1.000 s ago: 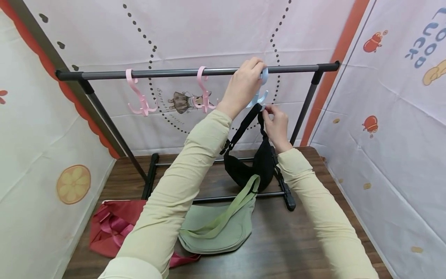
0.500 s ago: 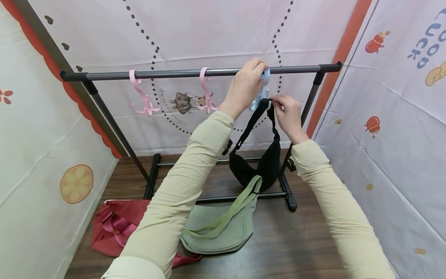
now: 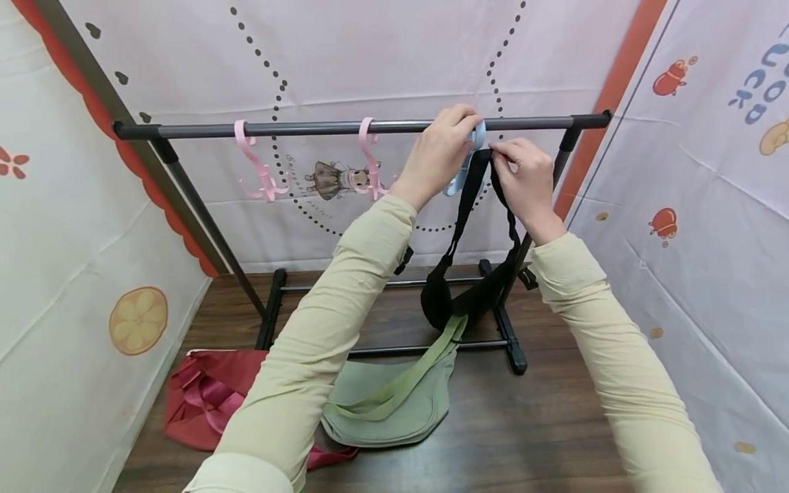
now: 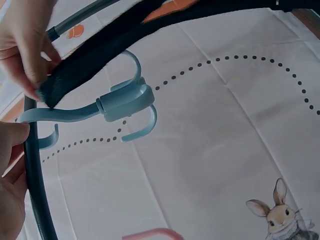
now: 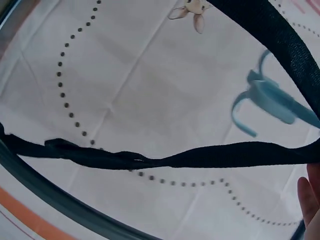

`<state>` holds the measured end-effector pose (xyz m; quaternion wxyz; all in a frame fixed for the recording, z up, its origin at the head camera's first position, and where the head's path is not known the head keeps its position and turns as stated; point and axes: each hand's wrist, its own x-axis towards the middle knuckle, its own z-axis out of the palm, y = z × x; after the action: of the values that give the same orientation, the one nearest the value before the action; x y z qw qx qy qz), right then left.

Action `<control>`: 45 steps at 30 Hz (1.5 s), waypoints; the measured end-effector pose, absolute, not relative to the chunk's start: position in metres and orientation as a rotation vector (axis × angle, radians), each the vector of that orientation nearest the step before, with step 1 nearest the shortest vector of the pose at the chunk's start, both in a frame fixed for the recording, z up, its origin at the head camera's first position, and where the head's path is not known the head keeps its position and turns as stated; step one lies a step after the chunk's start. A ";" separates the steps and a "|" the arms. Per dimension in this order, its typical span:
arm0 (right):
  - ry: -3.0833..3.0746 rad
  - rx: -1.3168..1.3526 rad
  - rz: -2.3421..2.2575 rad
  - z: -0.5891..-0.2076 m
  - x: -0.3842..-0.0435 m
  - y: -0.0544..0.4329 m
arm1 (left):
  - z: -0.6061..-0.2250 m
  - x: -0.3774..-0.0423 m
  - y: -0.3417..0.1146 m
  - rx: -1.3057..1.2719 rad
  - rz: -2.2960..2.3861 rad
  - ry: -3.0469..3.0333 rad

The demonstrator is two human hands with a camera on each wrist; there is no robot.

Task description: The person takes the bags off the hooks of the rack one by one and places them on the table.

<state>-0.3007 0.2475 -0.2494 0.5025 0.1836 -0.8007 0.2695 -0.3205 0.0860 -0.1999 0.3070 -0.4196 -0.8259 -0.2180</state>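
Observation:
My left hand (image 3: 436, 156) grips the top of a light blue multi-prong hook (image 4: 127, 102) where it hangs over the black rail (image 3: 296, 129). Beside it, my right hand (image 3: 529, 179) pinches the strap (image 4: 95, 55) of a black shoulder bag (image 3: 437, 301) between thumb and fingertips. The strap's folded top is close to the hook's stem, above the prongs, which stand bare in the left wrist view. Below, the bag dangles on its spread strap and overlaps the green bag's strap in the head view. My left fingers partly cover the hook's upper curve.
Two pink hooks (image 3: 261, 178) (image 3: 372, 171) hang from the rail further left. On the brown wooden surface (image 3: 493, 424) lie a green bag (image 3: 388, 404) and a red bag (image 3: 206, 394), partly behind my left sleeve. Printed cloth walls enclose the rack's back and sides.
My right hand has lifted the black bag's strap up and to the right, from the blue hook's prongs to near the rail. My left hand stays on the hook.

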 end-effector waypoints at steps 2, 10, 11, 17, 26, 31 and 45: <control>-1.926 0.428 0.646 -0.247 -0.298 0.246 | -0.201 -0.321 0.086 -1.122 -0.579 -2.186; -1.852 0.443 0.661 -0.228 -0.286 0.245 | -0.206 -0.321 0.084 -1.142 -0.639 -2.156; -1.840 0.431 0.677 -0.225 -0.285 0.244 | -0.207 -0.320 0.083 -1.141 -0.656 -2.152; -1.774 0.381 0.734 -0.203 -0.277 0.237 | -0.220 -0.310 0.073 -1.089 -0.850 -2.087; -1.722 0.339 0.775 -0.179 -0.260 0.230 | -0.289 -0.275 0.034 -1.023 -1.157 -2.033; -1.746 0.300 0.792 -0.174 -0.250 0.225 | -0.340 -0.253 0.017 -0.983 -1.191 -2.153; -1.708 0.410 0.685 -0.167 -0.222 0.219 | -0.424 -0.214 -0.005 -0.721 -1.620 -2.297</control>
<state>-0.2223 0.2194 -0.1670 0.5878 0.1759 -0.7329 0.2940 -0.2144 -0.0045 -0.4245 0.1198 -0.2468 -0.7858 -0.5543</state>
